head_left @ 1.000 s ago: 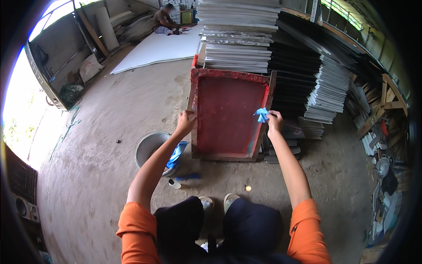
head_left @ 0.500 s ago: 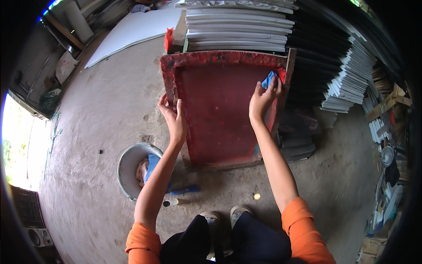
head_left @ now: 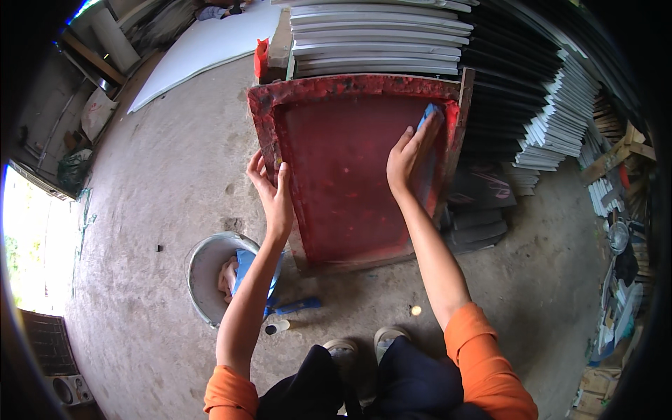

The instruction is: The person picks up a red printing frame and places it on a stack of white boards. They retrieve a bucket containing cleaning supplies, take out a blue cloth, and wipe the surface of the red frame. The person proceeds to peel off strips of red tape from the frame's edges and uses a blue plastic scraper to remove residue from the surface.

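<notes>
A screen-printing frame, with a dark red mesh and red-stained edges, leans up in front of me. My left hand grips its left edge, thumb on the front and fingers curled round the side. Against the upper right of the mesh, my right hand presses a folded blue cloth. Most of the cloth is hidden under the fingers, which lie fairly straight along it.
Behind the frame rise a stack of white panels and black ones. A bucket with cloths in it stands at the left, beside a small cup. A black padded item lies right of the frame.
My right hand has shifted slightly left, its fingers flattening over the blue cloth. My left hand keeps its hold on the frame's edge. The whole view has moved a little.
</notes>
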Available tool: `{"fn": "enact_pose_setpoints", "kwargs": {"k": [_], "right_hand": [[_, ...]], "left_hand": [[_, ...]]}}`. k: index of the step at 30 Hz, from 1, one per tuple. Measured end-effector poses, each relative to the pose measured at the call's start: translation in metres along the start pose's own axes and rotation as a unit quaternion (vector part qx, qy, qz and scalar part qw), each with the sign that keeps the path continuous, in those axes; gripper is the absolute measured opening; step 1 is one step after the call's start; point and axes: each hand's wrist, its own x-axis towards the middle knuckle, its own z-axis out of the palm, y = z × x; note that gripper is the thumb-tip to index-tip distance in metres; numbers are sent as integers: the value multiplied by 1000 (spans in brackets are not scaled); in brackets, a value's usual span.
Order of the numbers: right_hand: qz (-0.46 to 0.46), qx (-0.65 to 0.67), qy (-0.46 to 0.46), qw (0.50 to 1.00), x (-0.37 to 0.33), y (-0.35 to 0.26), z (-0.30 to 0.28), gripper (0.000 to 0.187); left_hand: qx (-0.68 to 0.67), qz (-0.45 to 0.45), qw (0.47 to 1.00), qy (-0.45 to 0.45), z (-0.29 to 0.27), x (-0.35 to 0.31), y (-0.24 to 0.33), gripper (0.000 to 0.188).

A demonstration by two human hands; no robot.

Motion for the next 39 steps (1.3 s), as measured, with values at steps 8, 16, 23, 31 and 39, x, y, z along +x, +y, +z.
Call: {"fn": "enact_pose_setpoints", "kwargs": {"k": [8, 16, 23, 31, 39], "right_hand": [[-103, 63, -123, 985, -14, -46, 17, 50], [-237, -10, -261, 936, -50, -58, -2, 54], [-111, 7, -108, 988, -20, -66, 31, 53], [-339, 42, -333, 879, -99, -83, 1, 44], [-117, 48, -154, 980, -35, -71, 21, 55]], "left_hand": [[-56, -32, 998, -17, -11, -1, -5, 47], [-107, -86, 990, -32, -23, 5, 0, 46], [-246, -110, 957, -106, -28, 7, 8, 57], [-302, -132, 941, -79, -34, 6, 6, 59], [-307, -136, 938, -91, -34, 10, 1, 63]]}}
